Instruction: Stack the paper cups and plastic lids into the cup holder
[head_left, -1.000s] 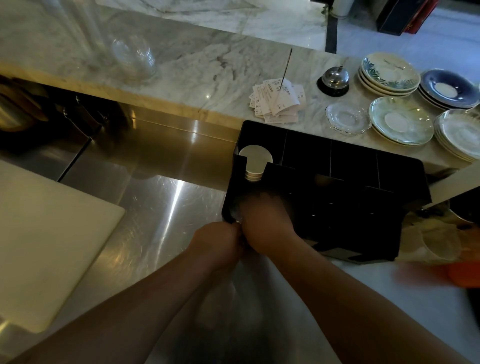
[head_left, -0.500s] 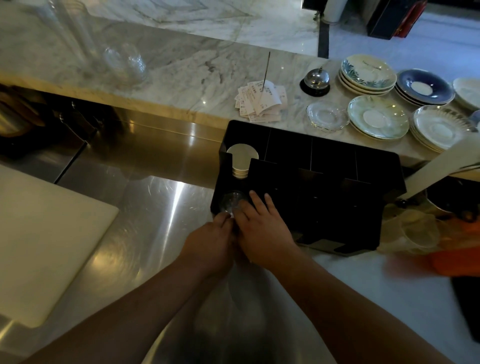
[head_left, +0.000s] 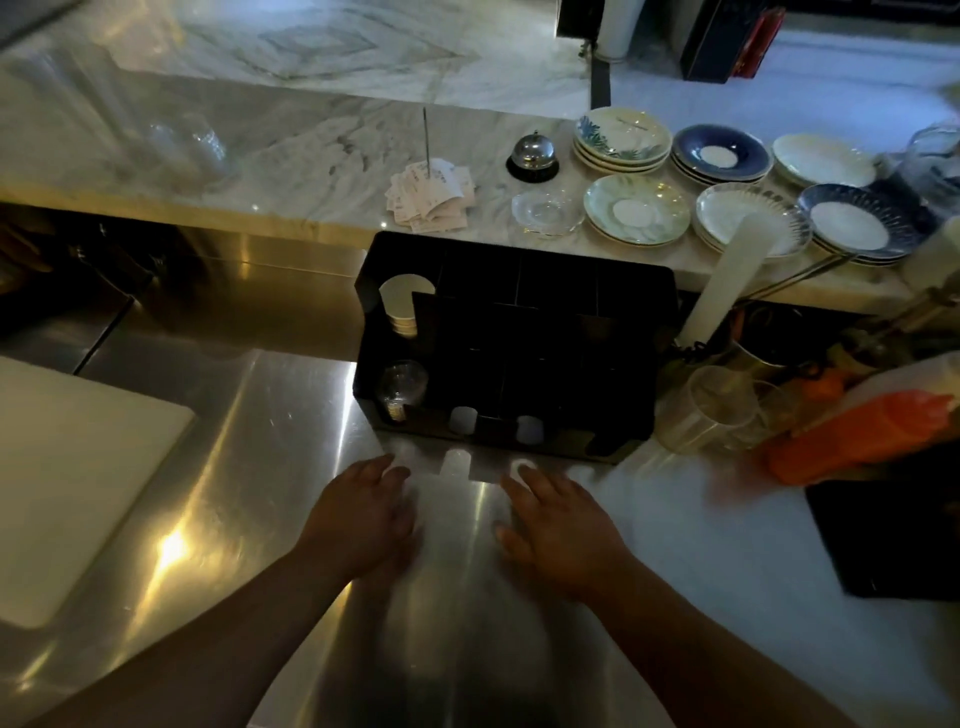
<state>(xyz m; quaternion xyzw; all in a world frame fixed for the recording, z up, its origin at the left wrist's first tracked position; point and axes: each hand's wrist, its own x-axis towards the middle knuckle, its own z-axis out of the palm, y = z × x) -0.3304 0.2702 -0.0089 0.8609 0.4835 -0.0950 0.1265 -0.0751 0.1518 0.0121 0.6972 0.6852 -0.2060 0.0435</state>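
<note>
the black cup holder (head_left: 545, 332) stands on the steel counter (head_left: 249, 467) against the marble ledge, with a stack of white paper cups (head_left: 402, 304) in its back-left slot and clear plastic lids (head_left: 401, 384) in the front-left slot. both hands lie flat and empty just in front of it, well apart. the left hand (head_left: 358, 519) and right hand (head_left: 561, 525) have fingers loosely spread, pinching nothing.

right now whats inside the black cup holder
The black cup holder holds paper cups back left and clear plastic lids front left. The other compartments are too dark to read.
</note>
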